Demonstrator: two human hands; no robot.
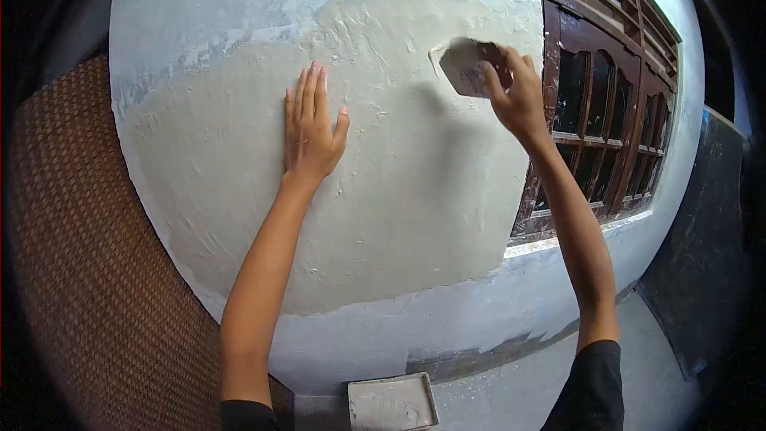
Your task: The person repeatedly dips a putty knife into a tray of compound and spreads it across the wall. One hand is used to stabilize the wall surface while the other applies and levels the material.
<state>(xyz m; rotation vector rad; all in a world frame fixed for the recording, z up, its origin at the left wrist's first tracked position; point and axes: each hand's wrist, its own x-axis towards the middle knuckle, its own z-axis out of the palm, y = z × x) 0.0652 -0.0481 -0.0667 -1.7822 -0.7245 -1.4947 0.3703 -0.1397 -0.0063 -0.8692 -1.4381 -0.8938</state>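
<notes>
My left hand [313, 132] lies flat against the wall, fingers stretched upward and thumb apart. In my right hand [517, 92] is a dark, flat putty scraper [465, 69], gripped between thumb and fingers near the window's edge. A ridge of pale putty shows along the scraper's left edge, at the wall. Around both hands spreads a large patch of greyish-beige putty [391, 215], with small ridges and lumps in it. Bluish-white paint [215, 0] borders this patch above and below.
A brown wooden window [594, 112] with glass panes and a slatted top is right of the patch. Below on the floor stands a shallow tray [391, 403] with putty in it. Woven matting [88, 255] hangs at left; a dark panel [690, 247] leans at far right.
</notes>
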